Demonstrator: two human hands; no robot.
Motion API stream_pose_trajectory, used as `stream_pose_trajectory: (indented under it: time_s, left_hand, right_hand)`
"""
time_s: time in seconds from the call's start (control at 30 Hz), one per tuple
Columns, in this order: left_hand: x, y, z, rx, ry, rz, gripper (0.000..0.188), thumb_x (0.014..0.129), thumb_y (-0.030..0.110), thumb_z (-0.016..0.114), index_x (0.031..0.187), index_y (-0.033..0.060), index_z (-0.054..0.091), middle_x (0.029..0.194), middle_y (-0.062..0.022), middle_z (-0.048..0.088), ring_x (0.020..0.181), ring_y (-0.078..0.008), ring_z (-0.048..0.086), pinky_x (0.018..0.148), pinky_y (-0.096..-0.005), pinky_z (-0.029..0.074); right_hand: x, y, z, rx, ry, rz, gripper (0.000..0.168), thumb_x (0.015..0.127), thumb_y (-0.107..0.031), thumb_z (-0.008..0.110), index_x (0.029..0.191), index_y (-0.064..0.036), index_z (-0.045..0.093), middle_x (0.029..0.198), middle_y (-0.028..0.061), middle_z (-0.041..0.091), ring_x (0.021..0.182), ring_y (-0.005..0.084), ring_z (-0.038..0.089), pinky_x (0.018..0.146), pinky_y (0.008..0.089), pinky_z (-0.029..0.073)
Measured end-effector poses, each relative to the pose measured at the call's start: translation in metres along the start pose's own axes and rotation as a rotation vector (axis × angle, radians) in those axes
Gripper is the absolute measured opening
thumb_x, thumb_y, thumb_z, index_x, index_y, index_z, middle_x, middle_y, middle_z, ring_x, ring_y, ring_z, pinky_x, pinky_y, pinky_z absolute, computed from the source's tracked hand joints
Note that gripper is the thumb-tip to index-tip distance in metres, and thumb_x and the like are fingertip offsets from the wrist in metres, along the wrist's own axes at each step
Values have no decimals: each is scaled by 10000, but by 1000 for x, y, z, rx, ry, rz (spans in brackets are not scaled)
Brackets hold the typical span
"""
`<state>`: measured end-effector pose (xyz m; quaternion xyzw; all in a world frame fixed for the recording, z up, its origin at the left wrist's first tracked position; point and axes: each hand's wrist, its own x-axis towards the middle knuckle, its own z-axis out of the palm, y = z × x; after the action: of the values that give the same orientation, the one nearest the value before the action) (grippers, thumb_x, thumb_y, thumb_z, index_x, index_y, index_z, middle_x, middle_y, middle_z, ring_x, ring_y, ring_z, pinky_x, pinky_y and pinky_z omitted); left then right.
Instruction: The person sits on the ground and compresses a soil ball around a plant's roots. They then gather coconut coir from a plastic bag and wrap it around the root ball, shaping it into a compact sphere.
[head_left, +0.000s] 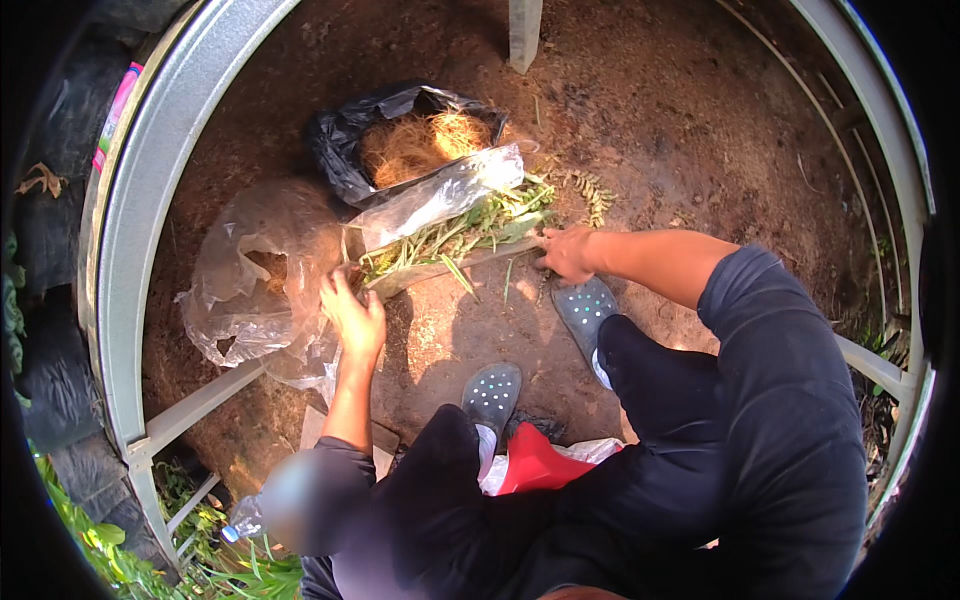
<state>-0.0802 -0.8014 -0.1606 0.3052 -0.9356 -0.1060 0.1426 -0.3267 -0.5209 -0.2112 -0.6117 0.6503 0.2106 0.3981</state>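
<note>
A clear plastic sheet or bag (442, 199) lies on the ground with green plant cuttings (480, 229) along it. My left hand (354, 311) is at the left end of the cuttings, fingers spread; what its fingertips touch is partly hidden. At the right end, my right hand (568, 251) reaches to the near edge of the plastic, and whether its fingers grip that edge is unclear. Just beyond the cuttings stands a black plastic bag (330, 150) filled with brown fibre (405, 146). To the left sits a crumpled clear plastic bag (247, 300) with brown material inside.
Pale metal frame bars (161, 150) curve round the sides, and a post (525, 34) stands at the far side. My shoes rest on bare soil beside a red object (536, 461). A plastic bottle (246, 517) lies at lower left, near black-wrapped bundles (56, 360).
</note>
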Motion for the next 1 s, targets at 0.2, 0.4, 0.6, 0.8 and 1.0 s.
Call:
stream_pose_trajectory:
  time_s: [0.2,0.4,0.6,0.8,1.0]
  left_hand:
    - [-39,33,13,126,-426,424,617,845,182,702,1425,188,491,1490,-199,380,1413,-400,340,1149,-664,235]
    - [-49,43,27,249,-603,527,714,825,260,734,1485,280,462,1542,-184,310,1426,-423,283,1122,-653,245]
    - [-39,32,20,224,-653,324,660,849,259,735,1450,156,483,1529,-181,351,1408,-438,332,1143,-677,259]
    - [-33,40,25,156,-640,269,553,860,254,714,1362,82,558,1474,-206,436,1406,-430,358,1154,-661,254]
    - [-19,43,20,93,-601,243,455,856,231,714,1271,67,623,1409,-203,511,1370,-418,417,1157,-625,274]
  right_hand:
    - [16,5,14,85,107,115,657,898,-265,649,1510,-102,470,1616,118,375,1474,375,360,1129,464,422]
    - [0,19,11,135,229,110,415,849,-97,608,1238,30,677,1502,171,489,1391,307,472,1076,450,463]
    - [-49,60,-62,501,153,235,355,877,-195,625,1103,64,714,1170,262,689,1113,359,672,1015,462,513]
    - [-101,111,-132,1294,591,-249,348,979,-298,635,1227,-64,702,1336,99,665,1147,202,649,1049,387,498]
    - [-90,113,-121,1064,925,190,317,975,-307,646,1199,-94,716,1219,135,714,1192,239,645,1060,419,479]
